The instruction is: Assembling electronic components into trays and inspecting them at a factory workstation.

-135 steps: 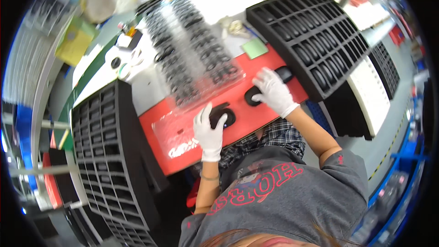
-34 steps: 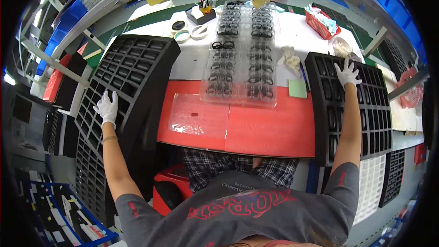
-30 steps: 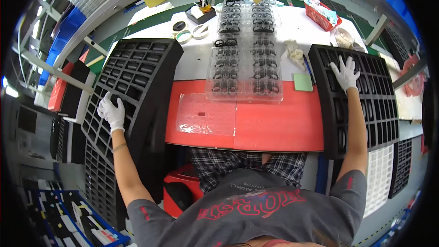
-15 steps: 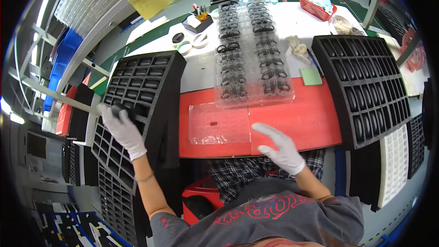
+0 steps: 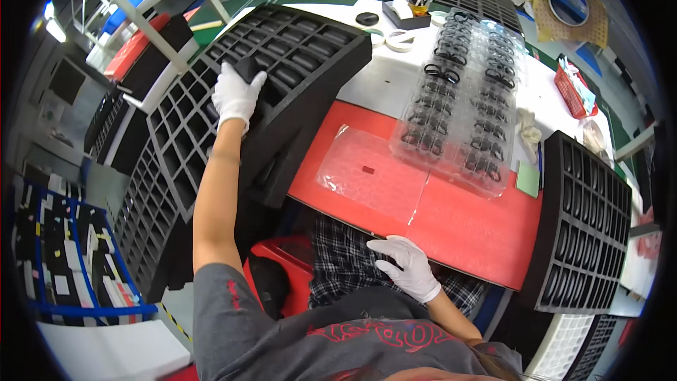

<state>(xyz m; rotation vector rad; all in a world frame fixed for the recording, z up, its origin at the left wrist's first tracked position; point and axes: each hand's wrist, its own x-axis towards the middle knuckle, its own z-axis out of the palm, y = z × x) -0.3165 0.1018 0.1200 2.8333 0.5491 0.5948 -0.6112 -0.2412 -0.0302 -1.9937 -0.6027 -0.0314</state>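
My left hand (image 5: pixel 235 97), in a white glove, reaches over the black foam tray (image 5: pixel 345 56) on the left. Its thumb and fingers are closed around a smooth black rounded piece (image 5: pixel 247 68), partly hidden by the fingers. Similar black pieces fill the tray's farther compartments, while several nearer ones are bare. My right hand (image 5: pixel 407 267), also gloved, hovers by the near edge of the red work mat (image 5: pixel 465 236) with thumb and fingers apart and nothing in it. A clear plastic bag (image 5: pixel 363 162) lies flat on the mat.
Clear plastic trays (image 5: pixel 486 178) of black looped parts stand at the mat's far side. Another black foam tray (image 5: pixel 550 240) of black pieces stands at the right. Farther back are a pen holder (image 5: pixel 407 17), tape rolls (image 5: pixel 400 41), green notes (image 5: pixel 527 178) and a red basket (image 5: pixel 572 92).
The view has swung left. My left hand with the black piece has moved farther over the left tray. My right hand has drawn back from above the mat to its near edge.
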